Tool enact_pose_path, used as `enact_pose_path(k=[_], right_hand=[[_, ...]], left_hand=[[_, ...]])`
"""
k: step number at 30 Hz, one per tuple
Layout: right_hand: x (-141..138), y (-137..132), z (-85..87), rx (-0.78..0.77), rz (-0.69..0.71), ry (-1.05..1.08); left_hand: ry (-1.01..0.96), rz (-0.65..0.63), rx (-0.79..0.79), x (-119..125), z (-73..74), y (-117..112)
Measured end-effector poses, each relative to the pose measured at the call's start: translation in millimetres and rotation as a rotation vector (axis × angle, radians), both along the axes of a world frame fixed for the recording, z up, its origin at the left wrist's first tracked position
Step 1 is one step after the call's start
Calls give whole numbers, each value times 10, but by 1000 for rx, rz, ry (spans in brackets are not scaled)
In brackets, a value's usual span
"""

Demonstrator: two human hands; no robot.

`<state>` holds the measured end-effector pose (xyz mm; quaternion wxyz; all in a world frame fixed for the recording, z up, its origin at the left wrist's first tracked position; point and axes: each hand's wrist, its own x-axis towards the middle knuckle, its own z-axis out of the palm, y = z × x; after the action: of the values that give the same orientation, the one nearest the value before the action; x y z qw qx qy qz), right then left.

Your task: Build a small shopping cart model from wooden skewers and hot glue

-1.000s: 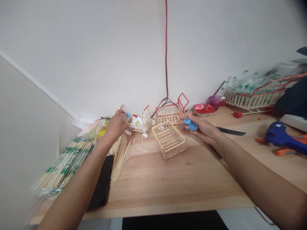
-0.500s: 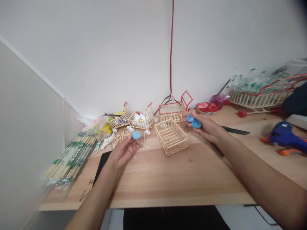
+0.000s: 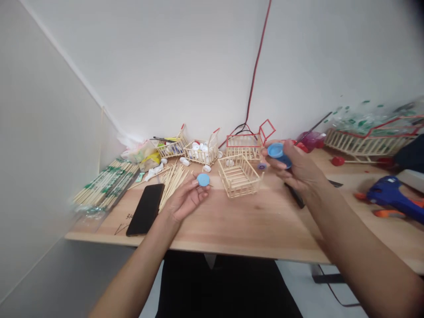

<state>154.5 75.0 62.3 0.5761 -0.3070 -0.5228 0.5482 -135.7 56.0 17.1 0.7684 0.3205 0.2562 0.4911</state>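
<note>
My left hand [image 3: 185, 201] pinches a light blue bottle cap [image 3: 203, 179] at its fingertips, just above the wooden table [image 3: 251, 221]. My right hand [image 3: 298, 170] is closed on blue bottle caps [image 3: 276, 151], held up to the right of a small open basket of wooden sticks [image 3: 239, 176]. Another small cap [image 3: 262, 166] lies on the table between that basket and my right hand.
A black phone [image 3: 145, 215] lies at the left front. Loose sticks [image 3: 172, 181] and bundled chopsticks [image 3: 106, 187] sit at the left. Stick baskets with white caps [image 3: 201, 152] and red rims [image 3: 247, 143] line the wall. A blue glue gun [image 3: 389, 196] lies at the right.
My left hand came back from the far basket with a blue cap and moved toward the middle. My right hand lifted its caps slightly. The view shifted down and left.
</note>
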Motion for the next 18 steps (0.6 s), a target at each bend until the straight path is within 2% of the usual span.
enact_pose_path(k=[3,5,6,9,11,15,18], right_hand=[[-270,-299,120,73,99,-207],[-486,-488,121,90,163,-486],[-593,-564,92,149,158,-621],[-873,-683,-103,416,66,-885],[-1002,-679,-286,505,11,-1014],[-1126,-612,-609,510,-25,-1169],[-1157,-602,-739,512,-29,-1177]], left_hand=[[-21,-35,28,-35,-20,-109],[-37,-31,24,-73,-28,-175],[-44,-19,24,-96,-34,-204],[-51,31,31,-176,-80,-272],[-51,74,7,-229,-138,-299],[-57,111,-91,-297,-268,-322],[-35,131,-86,-306,-312,-331]])
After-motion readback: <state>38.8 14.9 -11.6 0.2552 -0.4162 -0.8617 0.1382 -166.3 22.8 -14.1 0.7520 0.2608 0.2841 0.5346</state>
